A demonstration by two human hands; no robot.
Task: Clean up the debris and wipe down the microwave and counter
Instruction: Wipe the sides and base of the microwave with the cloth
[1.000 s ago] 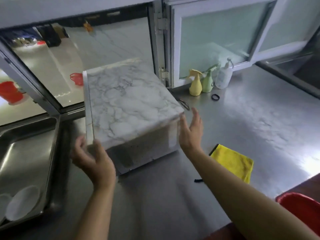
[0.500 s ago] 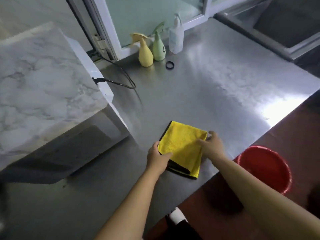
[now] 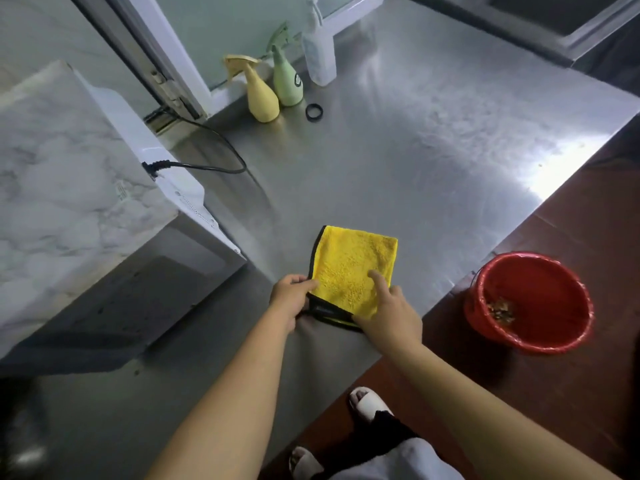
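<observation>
Your left hand (image 3: 290, 296): curled on the near left corner of the cloth (image 3: 352, 271), pinching its edge. Your right hand (image 3: 389, 311): fingers spread loosely, lying flat on the cloth's near right part. Cloth: yellow, black-edged, folded, lay flat on the counter (image 3: 398, 161) close to its front edge. Bucket (image 3: 530, 301): red, stood on the floor just right of the counter, brown debris (image 3: 500, 308) in its bottom. Microwave (image 3: 79, 202): marble-patterned top, sat on the counter left of the cloth, its cord (image 3: 214, 157) trailing behind. Far edge, by the window: yellow spray bottle (image 3: 259, 90), green spray bottle (image 3: 286, 77), white bottle (image 3: 319, 51), and a black ring (image 3: 314, 112) just in front.
</observation>
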